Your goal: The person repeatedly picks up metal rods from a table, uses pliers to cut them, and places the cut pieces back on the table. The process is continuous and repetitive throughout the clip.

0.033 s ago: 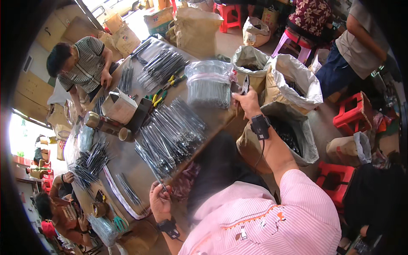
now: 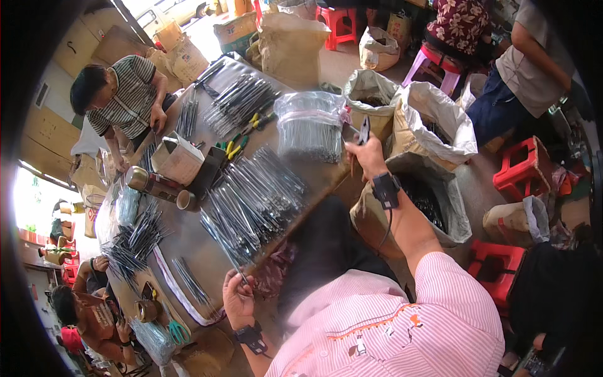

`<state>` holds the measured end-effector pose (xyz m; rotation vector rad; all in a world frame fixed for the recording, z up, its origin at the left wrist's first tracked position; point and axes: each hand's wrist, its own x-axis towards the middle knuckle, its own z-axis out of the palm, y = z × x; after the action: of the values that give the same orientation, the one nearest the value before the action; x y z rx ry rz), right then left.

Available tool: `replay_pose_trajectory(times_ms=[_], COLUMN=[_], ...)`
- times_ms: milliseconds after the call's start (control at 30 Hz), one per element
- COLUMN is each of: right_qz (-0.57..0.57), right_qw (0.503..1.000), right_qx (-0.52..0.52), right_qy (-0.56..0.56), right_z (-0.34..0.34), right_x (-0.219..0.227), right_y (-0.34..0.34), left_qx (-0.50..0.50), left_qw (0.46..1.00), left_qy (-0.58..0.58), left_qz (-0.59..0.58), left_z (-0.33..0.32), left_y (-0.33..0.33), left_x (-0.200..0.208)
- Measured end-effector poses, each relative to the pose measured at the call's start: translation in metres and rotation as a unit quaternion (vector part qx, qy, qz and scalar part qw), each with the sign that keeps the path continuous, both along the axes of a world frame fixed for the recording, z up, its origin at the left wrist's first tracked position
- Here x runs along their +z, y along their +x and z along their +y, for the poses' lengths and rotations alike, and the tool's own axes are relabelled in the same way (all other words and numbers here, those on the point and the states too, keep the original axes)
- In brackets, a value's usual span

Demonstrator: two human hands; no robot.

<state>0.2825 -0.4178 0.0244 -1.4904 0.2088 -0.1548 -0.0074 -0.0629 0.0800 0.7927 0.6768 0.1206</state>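
Observation:
My left hand is pinched on a thin metal rod at the near end of a broad row of rods. That row of thin, dark grey metal rods lies fanned side by side along the table edge nearest me. Out past the table's right edge, my right hand is closed round a pair of pliers, their silver jaws pointing up and away from me. A clear plastic bag packed with thin rods stands on the table just left of the pliers.
More rods lie at the table's far end. Green-and-yellow-handled pliers lie beside a white box and a metal flask. Open sacks stand right. A co-worker in a striped shirt sits across, another lower left.
The pliers in my right hand have tilted slightly, showing more of their jaws. My left hand stays nearly in place with the rod.

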Motion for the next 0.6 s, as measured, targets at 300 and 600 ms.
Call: replay_pose_trajectory(times_ms=[300, 600], right_qz=[0.180, 0.262], right_qw=[0.892, 0.779], right_qx=[0.208, 0.182], right_qy=[0.358, 0.539], right_z=[-0.030, -0.021], right_x=[-0.016, -0.013], right_y=[-0.028, 0.024], left_qx=[0.023, -0.012], left_qw=[0.999, 1.000], left_qy=[-0.013, -0.007], left_qz=[0.022, 0.016], left_z=[0.009, -0.002], left_y=[-0.022, -0.013], left_x=[-0.012, -0.012])
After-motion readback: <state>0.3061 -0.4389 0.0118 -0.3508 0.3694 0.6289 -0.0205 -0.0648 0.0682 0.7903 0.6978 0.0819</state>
